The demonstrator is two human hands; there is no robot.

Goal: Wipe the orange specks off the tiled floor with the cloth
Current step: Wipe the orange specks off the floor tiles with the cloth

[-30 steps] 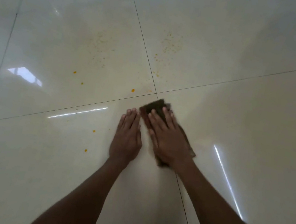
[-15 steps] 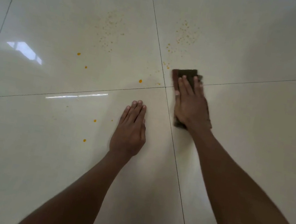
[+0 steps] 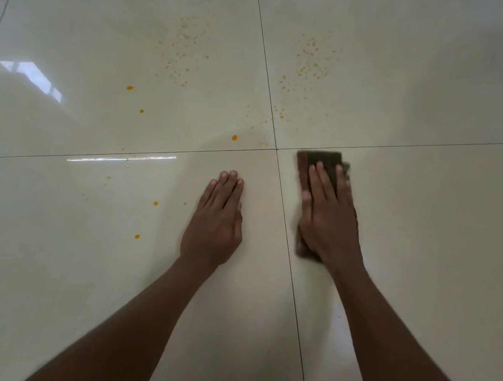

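A folded dark brown cloth (image 3: 324,160) lies flat on the glossy cream tiled floor (image 3: 434,235), just right of the crossing of the grout lines. My right hand (image 3: 327,215) presses flat on top of it and covers most of it. Just left of the long grout line, my left hand (image 3: 216,217) rests palm down on the bare tile with its fingers together, holding nothing. Fine orange specks (image 3: 311,64) are scattered on the far tiles beyond the cloth, with another cluster of specks (image 3: 183,48) further left. Larger orange drops (image 3: 234,137) lie near the crossing and left of my left hand.
Dark grout lines (image 3: 287,245) cross between my hands. A bright window reflection (image 3: 31,76) shows on the left tile. Nothing else stands on the floor in view.
My right hand first pushed the cloth forward and to the right, past the grout crossing, then drew it back nearer. My left hand has stayed flat in place.
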